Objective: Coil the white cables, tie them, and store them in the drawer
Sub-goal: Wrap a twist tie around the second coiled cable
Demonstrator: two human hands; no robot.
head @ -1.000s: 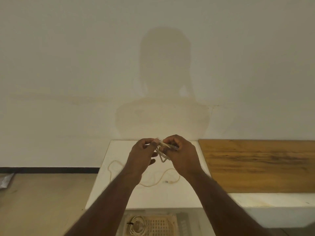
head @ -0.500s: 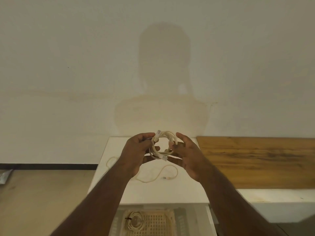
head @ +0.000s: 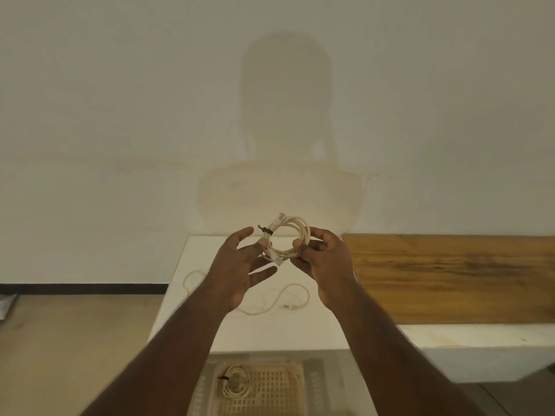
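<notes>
Pinched between the right hand's thumb and fingers, the coiled white cable with its dark tie hangs above the white counter's far edge, while the left hand stays spread-fingered beside it, fingertips at the coil, a loose cable lying mid-counter and another tied coil in the drawer below.

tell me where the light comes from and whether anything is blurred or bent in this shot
Head view: dim, warm light from behind the person, since a head-and-shoulders shadow falls on the wall ahead; no glare. The coiled white cable between the left hand and right hand is fairly sharp, the drawer basket at the bottom edge is soft, and the forearms splay from wide-angle stretch.
</notes>
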